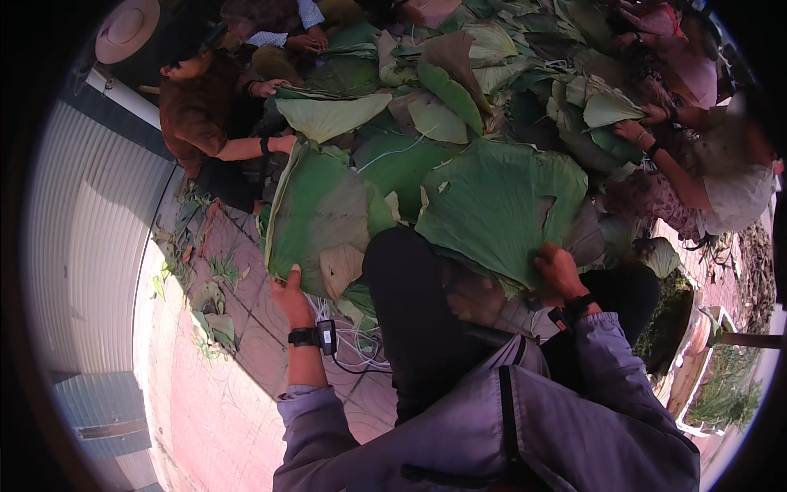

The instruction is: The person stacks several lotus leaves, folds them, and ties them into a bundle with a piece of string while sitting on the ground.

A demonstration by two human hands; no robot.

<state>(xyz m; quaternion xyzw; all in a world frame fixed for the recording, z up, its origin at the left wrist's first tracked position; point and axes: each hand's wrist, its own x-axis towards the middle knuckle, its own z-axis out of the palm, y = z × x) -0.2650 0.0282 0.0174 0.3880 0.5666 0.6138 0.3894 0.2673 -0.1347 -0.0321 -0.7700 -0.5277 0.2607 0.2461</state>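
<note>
My left hand (291, 298) is closed on the near edge of a folded lotus leaf (310, 217), its thumb on top. That leaf is dark green, with a greyish half and a dry brown patch. My right hand (559, 273) pinches the lower right edge of a broad green lotus leaf (500, 205), spread like a fan with small tears and a hole. Both leaves lie over my knees' far side, against a big heap of lotus leaves (443, 119). The fingertips under each leaf are hidden.
Co-workers handle leaves at the far left (197, 123) and at the right (697, 156); more people sit farther back. White cords (352, 340) lie beside my left wrist. Leaf scraps (215, 316) litter the paving. A ribbed metal shutter (90, 246) stands at the left, a planter (721, 385) at the right.
</note>
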